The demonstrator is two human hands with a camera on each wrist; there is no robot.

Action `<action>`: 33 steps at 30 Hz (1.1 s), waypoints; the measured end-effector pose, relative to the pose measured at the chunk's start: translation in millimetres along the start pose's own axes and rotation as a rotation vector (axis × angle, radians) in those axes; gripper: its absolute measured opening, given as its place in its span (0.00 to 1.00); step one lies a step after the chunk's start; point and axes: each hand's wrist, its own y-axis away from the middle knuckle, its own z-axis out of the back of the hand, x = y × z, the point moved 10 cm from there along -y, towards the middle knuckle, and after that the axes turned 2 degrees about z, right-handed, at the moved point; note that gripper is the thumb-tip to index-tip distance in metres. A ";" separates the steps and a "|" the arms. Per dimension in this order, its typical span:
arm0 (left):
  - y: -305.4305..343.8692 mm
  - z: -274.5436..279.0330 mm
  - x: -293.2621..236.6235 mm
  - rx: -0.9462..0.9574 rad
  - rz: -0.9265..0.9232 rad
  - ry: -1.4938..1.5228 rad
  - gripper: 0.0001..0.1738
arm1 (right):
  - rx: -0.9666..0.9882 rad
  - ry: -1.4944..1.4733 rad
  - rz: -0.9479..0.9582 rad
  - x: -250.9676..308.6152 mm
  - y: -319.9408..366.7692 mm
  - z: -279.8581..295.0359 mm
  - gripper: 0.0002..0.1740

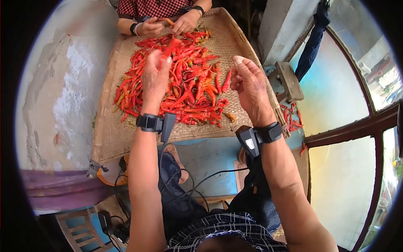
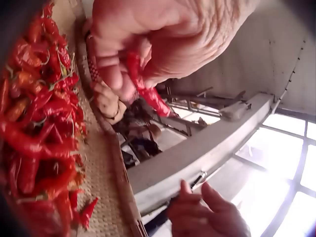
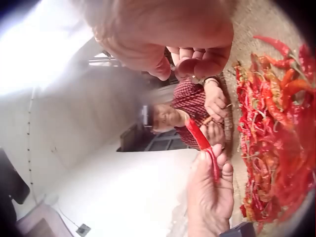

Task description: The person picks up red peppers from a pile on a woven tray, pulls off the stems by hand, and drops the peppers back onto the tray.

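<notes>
My left hand (image 1: 154, 84) is raised over the left part of the chili heap (image 1: 184, 92) and pinches a red chili pepper (image 2: 148, 94) between thumb and fingers. In the right wrist view that chili pepper (image 3: 198, 136) points up out of the hand. My right hand (image 1: 253, 88) hovers above the basket's right side, its fingers loosely curled. A gap shows between its thumb and fingers in the right wrist view, with nothing held there. Below it, one red chili (image 1: 227, 80) lies at the heap's edge.
The heap lies on a large woven tray (image 1: 117, 136) with a raised rim. Across it, another person's hands (image 1: 184, 23) handle an orange-red chili. A wooden stool (image 1: 289, 82) stands at the right, with loose chilies (image 1: 294, 119) on the floor. Cables (image 1: 193, 185) run between my wrists.
</notes>
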 end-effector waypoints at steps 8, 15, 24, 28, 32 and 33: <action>66.8 -86.3 -1.4 0.551 -0.006 -0.560 0.16 | -0.019 0.049 0.110 27.1 15.7 2.7 0.10; 62.5 -84.3 9.3 0.491 0.183 -0.063 0.14 | 0.063 0.264 0.038 1.2 15.0 1.6 0.11; 68.8 -91.6 -39.1 0.609 0.029 0.100 0.12 | 0.046 0.192 -0.295 -65.3 4.7 0.4 0.12; 74.3 -94.1 -36.0 0.608 0.066 0.258 0.24 | -0.059 -0.056 -0.363 -75.1 0.9 8.8 0.12; 73.3 -94.1 -32.0 0.667 0.115 0.246 0.16 | -0.130 -0.233 -0.286 -56.7 -5.7 20.3 0.08; 72.7 -94.4 -30.0 0.675 0.117 0.246 0.16 | -0.162 -0.272 -0.274 -49.9 -5.4 25.5 0.08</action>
